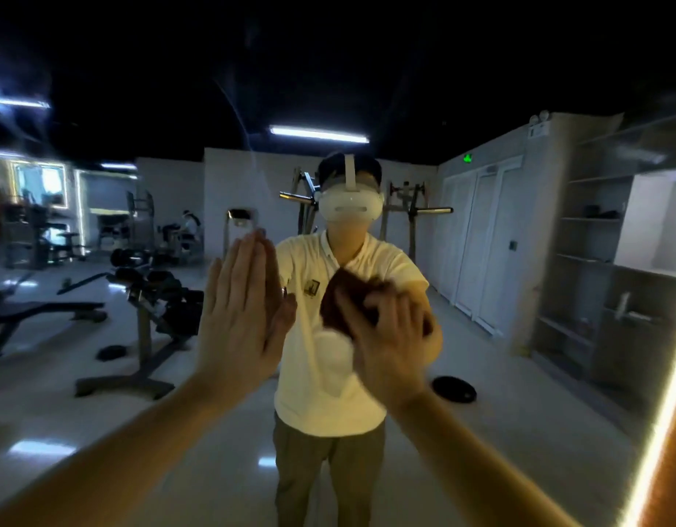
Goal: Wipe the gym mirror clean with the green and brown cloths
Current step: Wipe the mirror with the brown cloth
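The right hand (386, 336) grips the brown cloth (344, 298) against the mirror (500, 431), the cloth bunched up and left of its knuckles. The left hand (241, 317) lies flat on the glass just beside it, fingers straight.

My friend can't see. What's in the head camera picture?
A person's right hand holds a brown cloth against a gym mirror, while the left hand lies flat on the glass. The mirror reflects their white shirt and weight benches behind.
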